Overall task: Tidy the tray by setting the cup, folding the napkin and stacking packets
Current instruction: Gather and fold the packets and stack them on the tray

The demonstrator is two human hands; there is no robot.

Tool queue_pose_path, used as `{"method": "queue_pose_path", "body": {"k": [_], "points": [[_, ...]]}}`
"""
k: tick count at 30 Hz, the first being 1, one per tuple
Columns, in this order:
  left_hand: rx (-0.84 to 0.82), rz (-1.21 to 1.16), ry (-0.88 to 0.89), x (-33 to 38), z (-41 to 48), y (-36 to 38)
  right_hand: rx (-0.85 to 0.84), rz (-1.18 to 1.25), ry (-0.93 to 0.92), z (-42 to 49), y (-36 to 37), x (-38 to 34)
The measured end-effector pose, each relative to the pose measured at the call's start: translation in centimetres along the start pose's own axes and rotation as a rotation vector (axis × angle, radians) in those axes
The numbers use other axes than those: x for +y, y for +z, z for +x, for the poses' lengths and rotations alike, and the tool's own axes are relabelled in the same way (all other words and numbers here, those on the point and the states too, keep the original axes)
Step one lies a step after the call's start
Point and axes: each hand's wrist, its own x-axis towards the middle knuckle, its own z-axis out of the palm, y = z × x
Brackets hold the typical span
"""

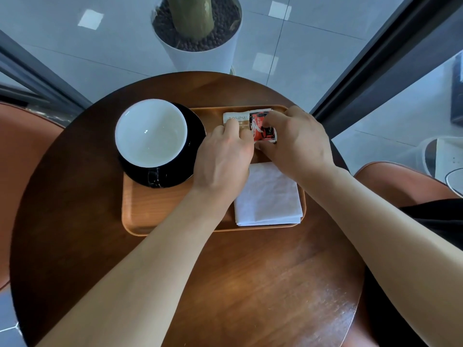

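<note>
A wooden tray [155, 216] lies on a round wooden table. On its left stands a white-lined black cup [150, 132] on a black saucer [193, 121], handle toward me. A folded white napkin [268, 196] lies at the tray's near right. At the far right, a red and black packet [260, 126] lies on top of a white and tan packet [235, 116]. My right hand [298, 144] pinches the red packet between thumb and fingers. My left hand [223, 156] has its curled fingers on the white and tan packet, at the red packet's left edge.
The round table [250, 284] has bare wood in front of the tray. A white planter [200, 33] stands on the tiled floor beyond the far edge. Orange seats [22, 159] flank the table on both sides.
</note>
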Motion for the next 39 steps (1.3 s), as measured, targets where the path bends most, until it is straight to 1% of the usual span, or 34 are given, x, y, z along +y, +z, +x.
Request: {"method": "queue_pose_path", "body": {"k": [7,10,17,22,31,36,39], "points": [[0.017,0.002,0.0,-0.1,-0.19,0.16,0.038,-0.009,-0.013,-0.52,-0.23,0.24],[0.031,0.008,0.028,-0.08,-0.24,0.42,0.039,-0.007,-0.017,-0.52,-0.16,0.18],[-0.007,-0.017,0.013,-0.14,-0.09,0.2,0.026,-0.062,-0.006,-0.62,0.1,-0.16],[0.033,-0.033,0.035,0.02,-0.45,0.17,0.048,-0.052,0.002,-0.53,-0.12,-0.1],[0.033,-0.088,0.031,0.19,-0.18,0.53,-0.009,-0.036,0.027,0.07,-0.12,-0.17],[0.076,-0.107,0.061,0.04,-0.58,0.5,0.002,-0.045,0.015,-0.07,-0.07,0.09],[0.063,-0.103,0.068,0.18,-0.65,0.51,-0.008,-0.044,0.01,-0.14,0.1,0.07]]}}
